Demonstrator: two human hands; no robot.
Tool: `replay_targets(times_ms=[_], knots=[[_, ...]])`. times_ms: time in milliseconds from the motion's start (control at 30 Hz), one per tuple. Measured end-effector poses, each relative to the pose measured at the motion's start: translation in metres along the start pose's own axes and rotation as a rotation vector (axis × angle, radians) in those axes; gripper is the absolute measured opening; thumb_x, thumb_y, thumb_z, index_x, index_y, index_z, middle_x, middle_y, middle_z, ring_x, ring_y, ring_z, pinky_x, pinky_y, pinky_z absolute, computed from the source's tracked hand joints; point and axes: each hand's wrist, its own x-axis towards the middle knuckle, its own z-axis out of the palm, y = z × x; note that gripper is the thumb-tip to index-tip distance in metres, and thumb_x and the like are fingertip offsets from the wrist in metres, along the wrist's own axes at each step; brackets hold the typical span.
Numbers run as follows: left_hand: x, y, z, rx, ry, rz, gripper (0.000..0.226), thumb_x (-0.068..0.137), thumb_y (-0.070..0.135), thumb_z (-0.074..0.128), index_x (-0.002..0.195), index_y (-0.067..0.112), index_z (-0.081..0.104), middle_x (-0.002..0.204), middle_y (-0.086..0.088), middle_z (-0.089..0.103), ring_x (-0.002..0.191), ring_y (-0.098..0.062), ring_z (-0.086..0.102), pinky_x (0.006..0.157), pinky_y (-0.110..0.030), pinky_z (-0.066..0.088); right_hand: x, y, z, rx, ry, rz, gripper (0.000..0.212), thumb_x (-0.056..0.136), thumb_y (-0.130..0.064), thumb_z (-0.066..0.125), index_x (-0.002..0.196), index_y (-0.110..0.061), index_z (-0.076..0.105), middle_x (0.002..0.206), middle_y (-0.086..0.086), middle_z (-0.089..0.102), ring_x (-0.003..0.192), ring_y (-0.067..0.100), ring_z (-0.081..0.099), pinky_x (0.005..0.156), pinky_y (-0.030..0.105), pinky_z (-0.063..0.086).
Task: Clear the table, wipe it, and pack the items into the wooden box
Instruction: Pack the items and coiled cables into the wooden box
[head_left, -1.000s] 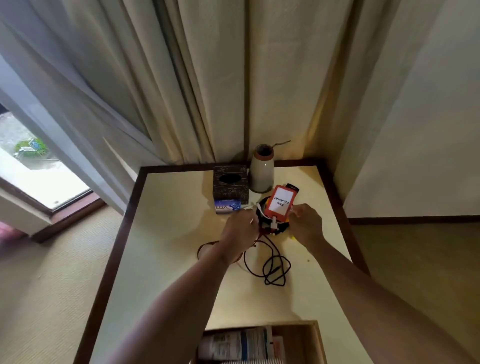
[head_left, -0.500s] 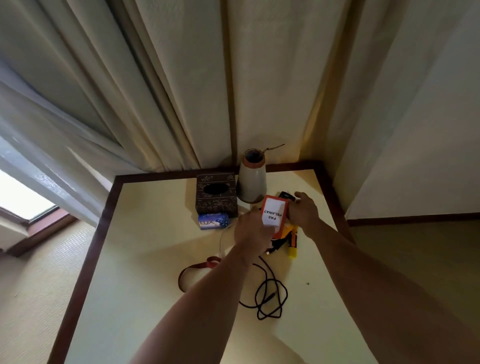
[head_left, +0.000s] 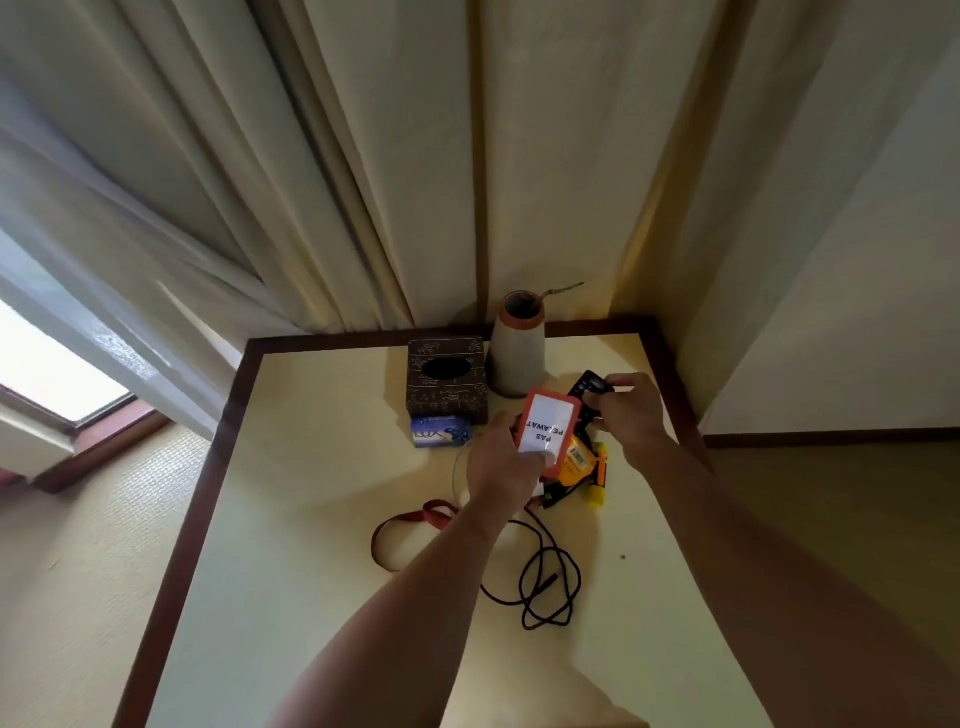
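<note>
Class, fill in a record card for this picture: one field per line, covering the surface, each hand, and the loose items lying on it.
Surface: cream table with a dark brown rim
Left hand: holds orange-framed card reading PAS PELAWAT
Right hand: fingers pinch a black device
Back of table: patterned tissue box, tapered vase
Loose items: Lux soap pack, black cable, red strap, yellow marker-like item

My left hand (head_left: 501, 467) covers the lower corner of the orange card holder (head_left: 548, 431), which hides part of the black device (head_left: 589, 387) pinched in my right hand (head_left: 631, 415). Yellow-orange items (head_left: 592, 462) beneath: unidentifiable. Dark speck (head_left: 623, 557) on the table (head_left: 311, 519): too small to tell. Frame bottom cuts off the table.
</note>
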Motion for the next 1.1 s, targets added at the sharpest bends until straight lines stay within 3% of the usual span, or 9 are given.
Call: replay_targets(times_ms=[133, 200, 367, 467, 600, 733, 833, 967, 1100], knots=[[-0.023, 0.011, -0.025, -0.079, 0.145, 0.102, 0.040, 0.088, 0.022, 0.079, 0.125, 0.024, 0.062, 0.120, 0.007, 0.071, 0.107, -0.011, 0.068, 0.079, -0.022, 0.059, -0.038, -0.016, -0.014, -0.056, -0.024, -0.219, 0.049, 0.086, -0.004, 0.072, 0.127, -0.024, 0.056, 0.114, 0.005, 0.063, 0.100, 0.019, 0.066, 0.082, 0.032, 0.057], [-0.042, 0.021, -0.044, -0.208, 0.167, 0.099, 0.038, 0.091, 0.018, 0.076, 0.127, 0.022, 0.063, 0.115, 0.010, 0.068, 0.105, -0.009, 0.067, 0.074, -0.016, 0.057, -0.065, -0.026, -0.021, -0.163, 0.004, -0.376, 0.041, 0.090, -0.005, 0.068, 0.126, -0.022, 0.062, 0.119, 0.006, 0.058, 0.105, 0.018, 0.061, 0.079, 0.017, 0.047], [-0.092, 0.042, -0.097, -0.481, 0.230, 0.056, 0.025, 0.096, 0.012, 0.067, 0.121, 0.015, 0.067, 0.105, 0.002, 0.074, 0.086, -0.005, 0.071, 0.060, -0.011, 0.052, -0.139, -0.057, -0.042, -0.115, 0.155, -0.567, 0.029, 0.093, -0.009, 0.068, 0.121, -0.013, 0.059, 0.117, 0.006, 0.057, 0.103, 0.011, 0.051, 0.087, 0.015, 0.037], [-0.137, 0.047, -0.134, -0.639, 0.281, 0.013, 0.013, 0.098, 0.009, 0.063, 0.108, 0.013, 0.071, 0.094, -0.006, 0.077, 0.070, -0.012, 0.069, 0.054, -0.023, 0.053, -0.198, -0.069, -0.058, 0.077, 0.140, -0.569, 0.031, 0.092, -0.005, 0.068, 0.120, -0.014, 0.058, 0.111, -0.001, 0.061, 0.098, 0.011, 0.058, 0.078, 0.000, 0.038], [-0.210, 0.026, -0.168, -0.783, 0.252, 0.023, 0.014, 0.096, 0.001, 0.062, 0.105, 0.011, 0.069, 0.092, -0.008, 0.076, 0.081, -0.025, 0.074, 0.069, -0.041, 0.062, -0.286, -0.050, -0.079, 0.176, -0.052, -0.507, 0.031, 0.091, 0.001, 0.065, 0.108, -0.025, 0.064, 0.107, -0.007, 0.065, 0.096, -0.001, 0.063, 0.078, 0.009, 0.047], [-0.266, -0.017, -0.167, -0.795, 0.179, -0.088, 0.023, 0.092, -0.002, 0.068, 0.113, 0.006, 0.067, 0.100, -0.016, 0.077, 0.089, -0.031, 0.077, 0.076, -0.040, 0.063, -0.351, -0.002, -0.093, 0.091, -0.313, -0.301, 0.026, 0.086, 0.000, 0.070, 0.092, -0.025, 0.071, 0.094, 0.003, 0.072, 0.093, 0.024, 0.069, 0.078, 0.037, 0.057], [-0.289, -0.052, -0.159, -0.879, 0.212, -0.214, 0.028, 0.089, -0.004, 0.071, 0.115, 0.006, 0.066, 0.104, -0.021, 0.076, 0.091, -0.038, 0.076, 0.079, -0.048, 0.063, -0.381, 0.035, -0.104, 0.029, -0.338, -0.185, 0.020, 0.085, 0.001, 0.070, 0.090, -0.018, 0.069, 0.094, 0.007, 0.072, 0.094, 0.029, 0.068, 0.072, 0.034, 0.054], [-0.299, -0.082, -0.149, -0.919, 0.213, -0.278, 0.030, 0.088, -0.004, 0.071, 0.117, -0.003, 0.063, 0.110, -0.027, 0.073, 0.096, -0.042, 0.075, 0.087, -0.057, 0.061, -0.394, 0.076, -0.114, -0.058, -0.401, -0.033, 0.026, 0.083, 0.002, 0.070, 0.087, -0.024, 0.073, 0.097, 0.009, 0.073, 0.095, 0.032, 0.070, 0.083, 0.047, 0.061], [-0.302, -0.084, -0.147, -0.837, 0.177, -0.248, 0.029, 0.088, 0.000, 0.073, 0.115, -0.005, 0.062, 0.108, -0.028, 0.073, 0.094, -0.040, 0.076, 0.084, -0.052, 0.063, -0.406, 0.104, -0.110, -0.211, -0.460, -0.057, 0.023, 0.077, -0.016, 0.078, 0.091, -0.033, 0.072, 0.097, 0.000, 0.076, 0.094, 0.023, 0.071, 0.086, 0.050, 0.060]])
